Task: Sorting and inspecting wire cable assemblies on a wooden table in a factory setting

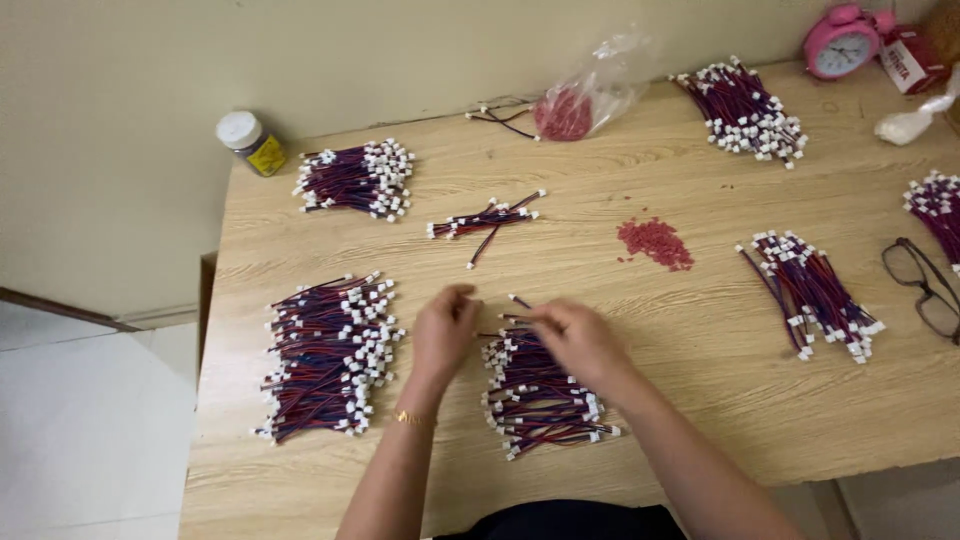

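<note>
Surface: wooden table (700, 340) of pale grain, set against a plain cream wall.
Item in hand: short wire lead (500, 318), red and dark strands, white plug housing at the end; it lies just above the central wire bundle (540, 395), spanning the gap between both hands.
Handling, judged: very light, limp along the wire, rigid only at the small plastic plug; likely to slip or kink if pinched mid-length, so best taken right at the plug or close behind it.
Left hand (445, 335): fingertips drawn together in a pinch; grip looks closed on one end of the lead, though contact is too small to confirm.
Right hand (580, 340): fingers curled over the top of the central bundle, grip apparently pinching the other end.
Left of the central bundle: larger wire bundle (325, 360).
Beyond it: few loose leads (485, 218); heap of red pellets (655, 243); clear plastic bag (585, 100).
Far right of it: eyeglasses (920, 285); pink alarm clock (842, 42).
</note>
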